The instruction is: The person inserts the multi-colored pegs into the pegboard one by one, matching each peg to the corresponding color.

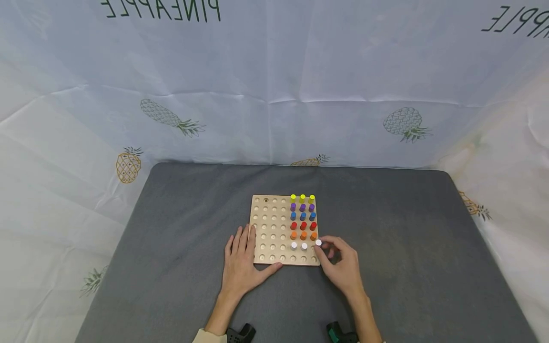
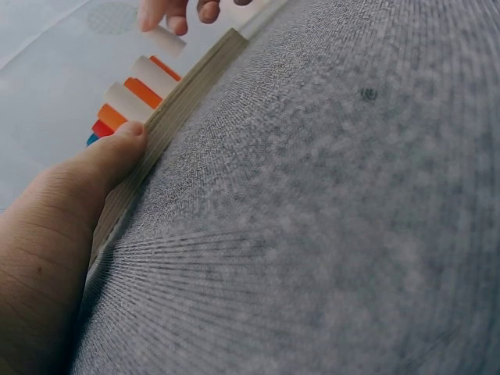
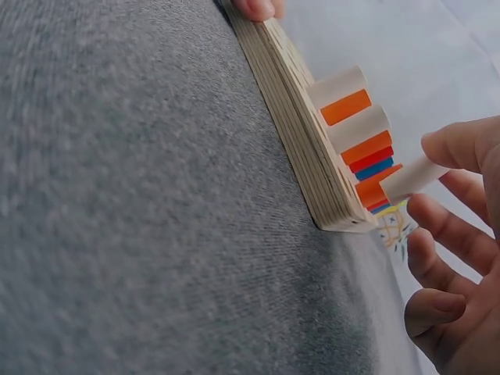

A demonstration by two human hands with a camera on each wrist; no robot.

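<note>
A square wooden pegboard (image 1: 269, 232) lies on the table, its right part holding rows of three pegs: yellow (image 1: 302, 198), purple (image 1: 302, 208), blue (image 1: 303, 216), red (image 1: 303, 226) and orange (image 1: 303, 236). Two white pegs (image 1: 293, 246) stand in the row in front of the orange ones. Between thumb and index finger, my right hand (image 1: 343, 269) pinches another white peg (image 3: 410, 178), tilted beside the board's right edge near that row. My left hand (image 1: 241, 269) rests along the left side, fingers extended, its thumb (image 2: 125, 144) touching the front edge.
Grey cloth (image 1: 407, 267) covers the table around the board. A white curtain (image 1: 266, 62) printed with pineapples hangs behind and at both sides. Black wrist devices show near the left forearm (image 1: 241, 333) and right forearm (image 1: 340, 333).
</note>
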